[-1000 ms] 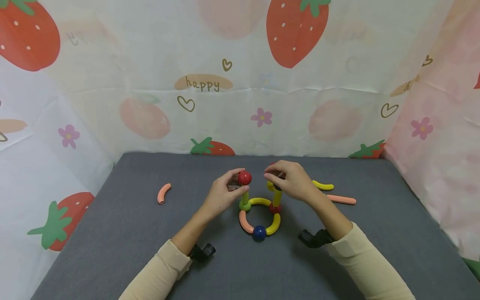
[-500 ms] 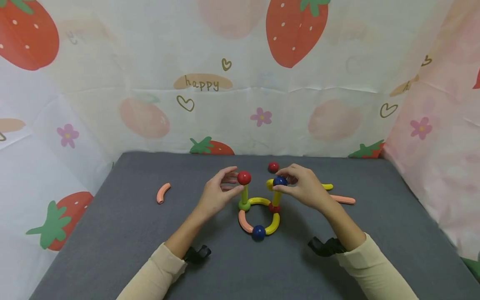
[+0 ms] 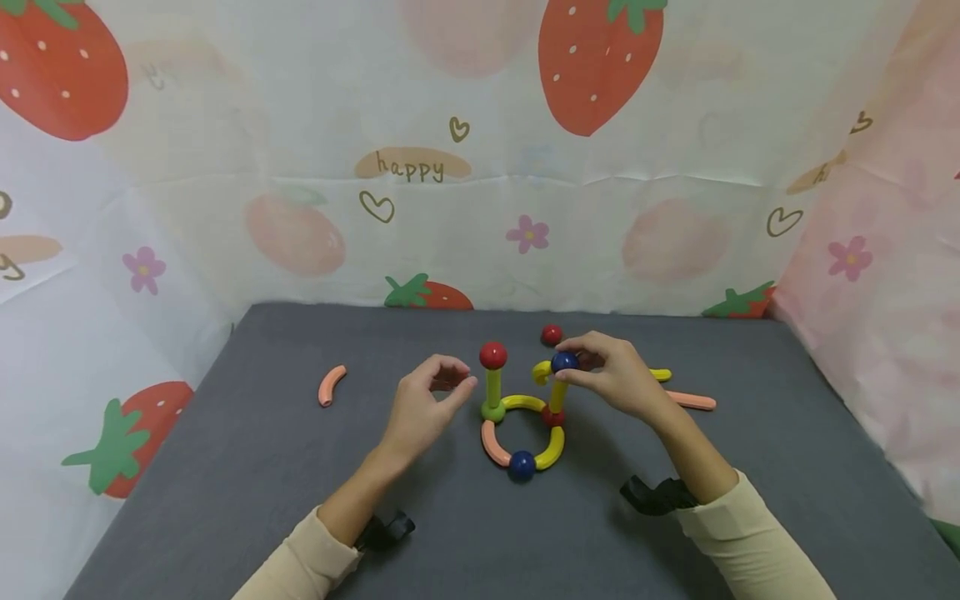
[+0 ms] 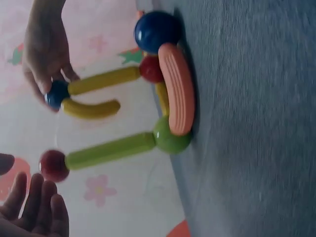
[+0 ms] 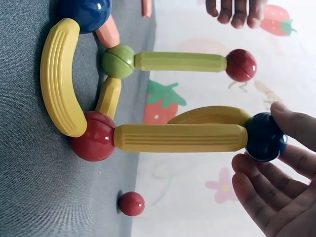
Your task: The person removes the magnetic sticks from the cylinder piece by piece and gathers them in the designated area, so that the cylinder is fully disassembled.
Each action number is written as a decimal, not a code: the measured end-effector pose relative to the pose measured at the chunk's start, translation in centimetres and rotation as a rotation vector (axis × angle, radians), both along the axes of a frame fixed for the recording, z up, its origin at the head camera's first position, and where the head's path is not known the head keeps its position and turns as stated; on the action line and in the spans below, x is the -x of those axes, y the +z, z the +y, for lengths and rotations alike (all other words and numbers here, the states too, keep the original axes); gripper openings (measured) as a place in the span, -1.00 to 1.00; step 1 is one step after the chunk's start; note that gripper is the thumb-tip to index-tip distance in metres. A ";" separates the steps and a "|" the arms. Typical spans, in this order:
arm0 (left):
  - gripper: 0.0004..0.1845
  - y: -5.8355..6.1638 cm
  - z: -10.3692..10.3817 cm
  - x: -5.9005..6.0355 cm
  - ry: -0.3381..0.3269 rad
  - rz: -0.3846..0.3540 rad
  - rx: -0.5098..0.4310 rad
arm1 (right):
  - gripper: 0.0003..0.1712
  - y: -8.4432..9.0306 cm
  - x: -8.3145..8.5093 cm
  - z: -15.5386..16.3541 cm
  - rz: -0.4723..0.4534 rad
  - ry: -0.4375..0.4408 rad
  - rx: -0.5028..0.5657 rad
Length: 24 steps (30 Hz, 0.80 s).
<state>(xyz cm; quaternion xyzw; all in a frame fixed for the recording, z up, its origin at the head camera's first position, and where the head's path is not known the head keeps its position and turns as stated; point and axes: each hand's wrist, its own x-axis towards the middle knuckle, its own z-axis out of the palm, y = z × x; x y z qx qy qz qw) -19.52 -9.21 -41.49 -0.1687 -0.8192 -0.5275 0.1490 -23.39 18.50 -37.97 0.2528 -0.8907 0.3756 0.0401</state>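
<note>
A ring of curved magnetic sticks and balls lies on the table, with a blue ball (image 3: 522,465) at the front and a pink curved stick (image 4: 177,91) on its left. From its green ball (image 5: 118,61) a green stick (image 3: 492,388) stands upright, topped by a red ball (image 3: 492,355). My left hand (image 3: 422,412) is just left of that red ball, apart from it, fingers loosely bent and holding nothing. Opposite, a yellow stick (image 5: 180,138) rises from a red ball (image 5: 93,137). My right hand (image 3: 618,375) pinches the upper blue ball (image 5: 265,137), from which a curved yellow stick (image 4: 91,109) juts out.
A loose red ball (image 3: 552,335) lies behind the structure. Right of it, partly behind my right hand, are a yellow curved stick (image 3: 661,375) and a pink straight stick (image 3: 692,401). A pink curved stick (image 3: 332,386) lies at the left.
My left hand has let go of the red ball and drawn back to the left. My right hand has shifted slightly right, uncovering the upper blue ball and the loose red ball.
</note>
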 end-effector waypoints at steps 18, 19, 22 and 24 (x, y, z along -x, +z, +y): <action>-0.80 -1.4 4.5 -0.8 -0.162 -0.017 0.008 | -0.61 -0.7 0.3 0.6 -0.081 0.072 0.098; -0.79 -1.5 4.7 -0.9 -0.168 -0.005 -0.004 | -0.61 -0.7 0.3 0.6 -0.088 0.076 0.107; -0.78 -1.7 5.4 -0.9 -0.169 0.030 -0.038 | -0.61 -0.8 0.4 0.7 -0.115 0.086 0.130; -0.76 -1.8 5.9 -1.0 -0.161 0.050 -0.052 | -0.61 -0.9 0.5 0.8 -0.130 0.092 0.142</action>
